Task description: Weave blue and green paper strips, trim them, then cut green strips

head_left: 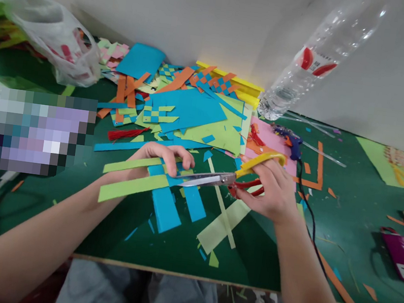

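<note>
My left hand [166, 156] pinches a piece of woven paper strips [166, 209], with green strips sticking out to the left and blue strips hanging toward me. In my right hand [271, 188] is a pair of scissors [226, 178] with one yellow and one red handle loop. Its blades are parted and lie at the woven piece, close to my left fingertips. Whether they touch the paper I cannot tell. Below the scissors, pale green paper strips [224, 226] lie crossed on the green table [258, 258].
Blue paper sheets [189, 107] and finished-looking woven fish [218, 85] are heaped at the back. A plastic bottle [305, 70] stands by the wall, near a blue glue gun [292, 143] with a black cord. Plastic bags [60, 43] sit at left; a purple device [402, 252] lies at right.
</note>
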`<state>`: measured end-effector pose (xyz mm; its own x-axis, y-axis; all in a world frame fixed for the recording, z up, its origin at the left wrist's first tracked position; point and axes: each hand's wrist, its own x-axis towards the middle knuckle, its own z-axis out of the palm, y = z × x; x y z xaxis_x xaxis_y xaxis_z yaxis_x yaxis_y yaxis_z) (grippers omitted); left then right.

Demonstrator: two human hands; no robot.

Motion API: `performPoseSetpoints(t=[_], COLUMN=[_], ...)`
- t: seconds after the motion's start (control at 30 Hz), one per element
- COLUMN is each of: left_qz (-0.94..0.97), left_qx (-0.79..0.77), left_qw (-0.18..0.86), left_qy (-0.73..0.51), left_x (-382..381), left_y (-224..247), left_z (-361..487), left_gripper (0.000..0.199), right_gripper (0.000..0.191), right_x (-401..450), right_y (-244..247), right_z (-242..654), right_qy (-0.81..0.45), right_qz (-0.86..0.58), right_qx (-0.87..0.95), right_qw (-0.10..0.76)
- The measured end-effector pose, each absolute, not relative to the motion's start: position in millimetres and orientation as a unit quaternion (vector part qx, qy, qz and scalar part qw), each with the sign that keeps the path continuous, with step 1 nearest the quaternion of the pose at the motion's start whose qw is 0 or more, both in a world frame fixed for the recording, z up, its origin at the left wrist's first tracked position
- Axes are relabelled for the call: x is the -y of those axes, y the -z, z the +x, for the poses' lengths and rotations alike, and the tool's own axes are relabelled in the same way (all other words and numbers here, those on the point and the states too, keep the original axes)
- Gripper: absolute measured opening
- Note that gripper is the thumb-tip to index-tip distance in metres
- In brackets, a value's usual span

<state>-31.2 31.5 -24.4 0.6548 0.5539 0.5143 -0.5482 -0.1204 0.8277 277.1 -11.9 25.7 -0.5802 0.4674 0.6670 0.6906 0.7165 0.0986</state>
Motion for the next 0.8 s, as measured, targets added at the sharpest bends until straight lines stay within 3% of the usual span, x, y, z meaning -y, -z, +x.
performPoseSetpoints(t=[0.23, 0.57, 0.8], left_qz=[0.594, 0.569, 0.568], left_qx=[-0.031, -0.066, -0.061], left_qw=[0.686, 0.689, 0.688], left_qy=[-0.419, -0.444, -0.447], left_x=[-23.1, -18.0, -18.4], left_y=[19.8, 14.0, 17.3], left_z=[-25.6, -21.2, -20.7], left_gripper=[0.014, 0.029, 0.016], right_gripper=[0.044, 0.037, 0.039], right_x=[11.9, 11.6, 11.4], right_y=[-26.6, -26.1, -22.5], right_z=[277.1, 278.9, 280.6], right_qy=[0.196, 0.241, 0.263], right_qz=[-0.322, -0.305, -0.312], right_qx=[0.871, 0.864, 0.855], right_qw=[0.315, 0.321, 0.320])
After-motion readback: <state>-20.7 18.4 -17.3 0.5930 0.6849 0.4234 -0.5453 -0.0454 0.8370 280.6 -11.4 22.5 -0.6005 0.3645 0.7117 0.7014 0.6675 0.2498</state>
